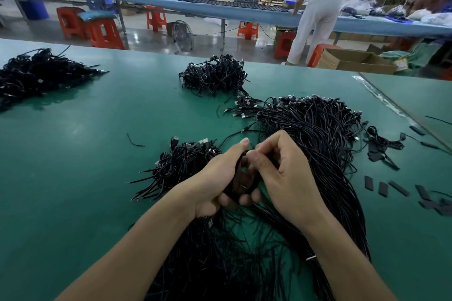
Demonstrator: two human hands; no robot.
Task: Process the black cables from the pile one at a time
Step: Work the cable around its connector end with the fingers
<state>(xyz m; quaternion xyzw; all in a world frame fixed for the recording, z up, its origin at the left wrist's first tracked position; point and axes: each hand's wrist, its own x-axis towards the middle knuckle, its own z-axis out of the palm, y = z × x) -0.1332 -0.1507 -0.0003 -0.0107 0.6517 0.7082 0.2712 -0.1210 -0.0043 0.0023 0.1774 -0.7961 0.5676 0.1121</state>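
While both hands are on a single piece, this reads as mid-run, not near the end. Left hand (220,178) has its fingers curled round a small loop of black cable (235,173). Right hand (286,178) pinches the same loop from the other side. The loop is held just above the bench (97,129), toward the middle of the near edge, over the loose pile (318,134). How the loop is wrapped is hidden by the fingers.

Done, by my read: three heaps of bundled cables.
- near heap (181,164), just beside the left hand
- far heap (215,76), toward the far edge
- corner heap (36,76), at the far-left corner

They're tight tangles with plugs sticking out, so probably finished, but I can't confirm.

Left to do: the loose pile is big. Long strands run from mid-bench down past the near edge, under both forearms. It looks larger than any single done heap. Short black sleeve pieces (384,188) lie scattered near the right edge, purpose unclear.
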